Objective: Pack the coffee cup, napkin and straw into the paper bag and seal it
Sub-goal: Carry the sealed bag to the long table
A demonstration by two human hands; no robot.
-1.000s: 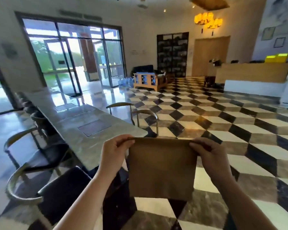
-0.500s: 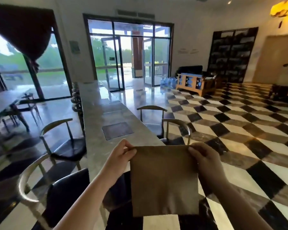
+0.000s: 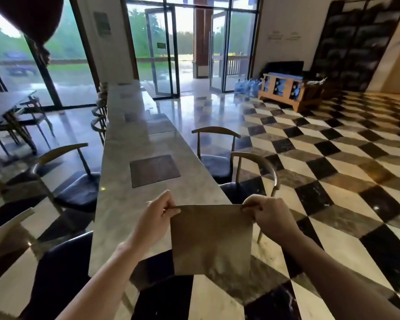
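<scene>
- While you hold the paper bag (image 3: pixel 211 239) up in front of you, the head view shows it hanging flat and unopened, its top edge level and running left to right between your two hands, its body dropping straight down from that edge.
- Your left hand (image 3: pixel 154 218) is closed in a pinch on the bag's upper left corner; your right hand (image 3: pixel 267 217) is closed in a pinch on the upper right corner. Neither hand is nearer the bag than the other: each has one end of the same edge.
- The bag hangs in the air over the near end of the long surface (image 3: pixel 148 144), overlapping its near right corner in the picture and not resting on it. That surface stretches away from you, its long axis at right angles to the bag's top edge.
- The coffee cup, napkin and straw do not appear anywhere in this view; the visible stretch of surface carries only dark inset panels (image 3: pixel 154 170).
- Judgement: packing has not begun. The mouth lies along the edge you are pinching, so opening it calls for parting the two paper layers there, toward and away from you.
- Chairs (image 3: pixel 247 176) stand along both sides of the surface.
</scene>
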